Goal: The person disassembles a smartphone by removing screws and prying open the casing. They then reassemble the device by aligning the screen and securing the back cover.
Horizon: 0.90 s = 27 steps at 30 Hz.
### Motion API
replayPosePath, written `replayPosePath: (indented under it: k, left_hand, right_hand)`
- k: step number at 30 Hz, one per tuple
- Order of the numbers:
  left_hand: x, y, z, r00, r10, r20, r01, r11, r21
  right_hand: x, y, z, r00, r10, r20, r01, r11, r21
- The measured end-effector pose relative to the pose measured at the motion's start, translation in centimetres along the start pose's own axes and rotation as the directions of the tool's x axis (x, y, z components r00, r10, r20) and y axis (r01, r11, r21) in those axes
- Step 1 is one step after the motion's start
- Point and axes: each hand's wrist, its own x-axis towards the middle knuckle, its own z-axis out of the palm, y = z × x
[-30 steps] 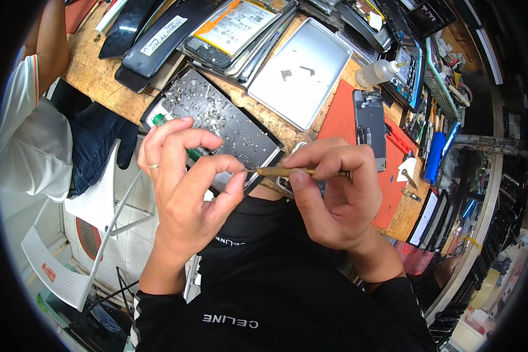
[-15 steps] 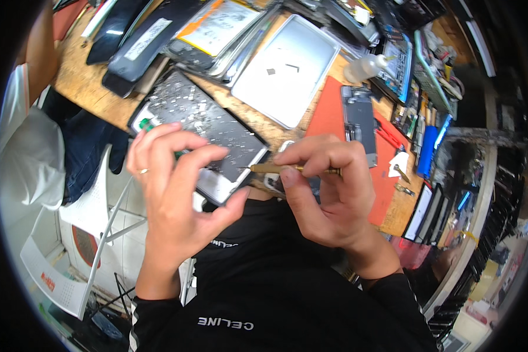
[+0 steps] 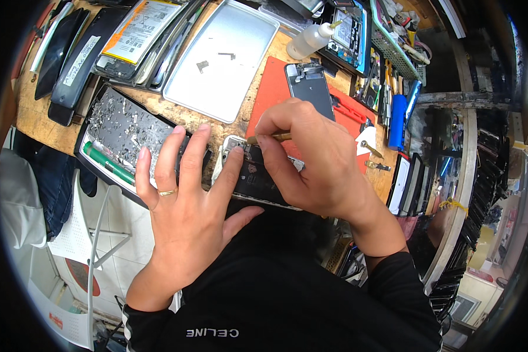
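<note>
An opened phone (image 3: 255, 176) lies at the near edge of the bench, its dark inside facing up. My right hand (image 3: 320, 161) pinches a thin brass-coloured screwdriver (image 3: 253, 140), its tip at the phone's left end. My left hand (image 3: 193, 214) is open with fingers spread. Its index fingertip rests on the phone's left end, close to the tip, and its thumb is by the phone's near edge. The other fingers reach over a shallow black tray (image 3: 120, 138) of small metal parts, in which a green tube (image 3: 108, 163) lies.
Beyond is a white metal tray (image 3: 223, 76) with a few small dark pieces. An orange mat (image 3: 270, 88) bears another phone (image 3: 310, 88) and red-handled pliers (image 3: 347, 108). A squeeze bottle (image 3: 311, 41) stands behind, stacked phone parts (image 3: 138, 56) far left, a blue cylinder (image 3: 396, 123) right.
Both hands have moved from above the parts tray to the phone. The screwdriver is now at its left end, and my left index finger touches it. The view has shifted.
</note>
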Motion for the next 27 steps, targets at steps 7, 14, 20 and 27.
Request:
replayPosePath:
  k: [7, 14, 20, 27]
  left_hand:
    - [0.5, 0.1, 0.1, 1.000, 0.004, 0.003, -0.004, 0.999, 0.053]
    - [1.1, -0.1, -0.1, 0.998, 0.055, 0.025, -0.055, 0.998, 0.018]
    - [1.3, 0.0, -0.2, 0.997, 0.049, 0.056, -0.049, 0.999, -0.014]
    - [1.4, -0.5, 0.1, 0.996, 0.082, 0.024, -0.081, 0.996, -0.040]
  right_hand:
    - [0.0, 0.4, 0.2, 1.000, -0.010, -0.009, 0.010, 1.000, 0.008]
    - [0.1, 0.5, 0.1, 1.000, -0.024, -0.007, 0.024, 1.000, -0.007]
    - [0.0, 0.7, 0.3, 1.000, -0.016, -0.010, 0.016, 1.000, 0.014]
    - [0.7, 0.8, 0.0, 0.990, -0.074, 0.119, 0.067, 0.996, 0.059]
